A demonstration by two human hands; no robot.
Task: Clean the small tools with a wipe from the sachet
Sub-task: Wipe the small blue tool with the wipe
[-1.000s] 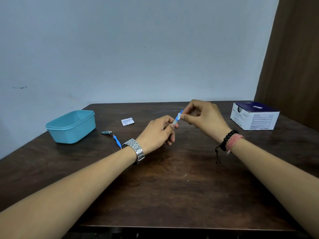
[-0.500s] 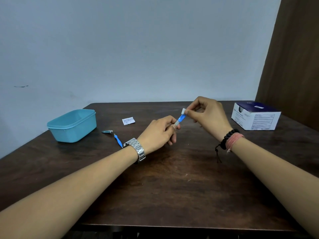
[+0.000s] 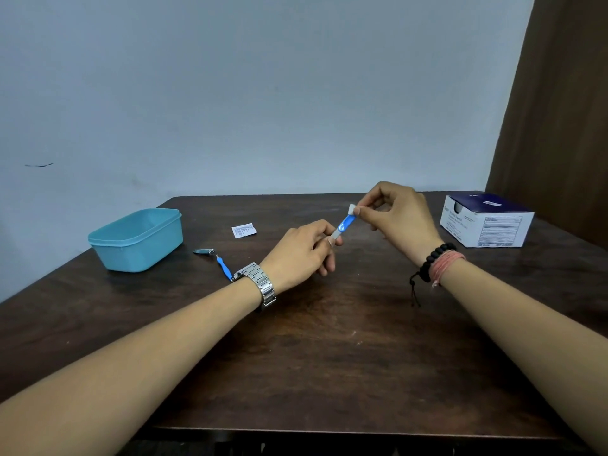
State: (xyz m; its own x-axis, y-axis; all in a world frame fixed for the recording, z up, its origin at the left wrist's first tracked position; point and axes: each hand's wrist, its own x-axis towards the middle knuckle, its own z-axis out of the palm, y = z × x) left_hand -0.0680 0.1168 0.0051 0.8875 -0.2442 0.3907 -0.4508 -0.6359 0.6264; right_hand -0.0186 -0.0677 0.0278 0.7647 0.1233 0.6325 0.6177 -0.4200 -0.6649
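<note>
Both forearms come in from the near edge over the dark wood table [image 3: 329,357]. Steel watch [image 3: 260,284] on the left wrist, black bead bracelet [image 3: 434,260] plus a pink thread band [image 3: 447,263] on the right.

Left hand [image 3: 302,255]: fingers curled, pinching the lower end of a small blue-handled tool [image 3: 343,225], held off the table. Tool slants up and to the right, toward the right hand.

Right hand [image 3: 394,218]: just up-right of the left, also clear of the table. Thumb and forefinger pinch a small white wipe [image 3: 352,209] at the tool's upper end; other fingers curled in. Can't tell whether the wipe wraps the tip or only touches it.

Left of the left wrist, on the table: a second blue-handled tool [image 3: 224,267], its near end hidden behind the watch. Just beyond its far end, a small metal nail clipper [image 3: 204,251]; whether the two touch is unclear.

Farther left of that: open teal plastic container [image 3: 138,238], inside not visible from this angle.

Beyond the left hand, a bit left: white printed sachet [image 3: 244,230], flat on the table, apart from everything else.

Right of the right hand, near the table's far right corner: white and dark-blue cardboard box [image 3: 487,222], print too small to read.

Behind: pale wall [image 3: 263,93], brown curtain [image 3: 566,110] at the right.
</note>
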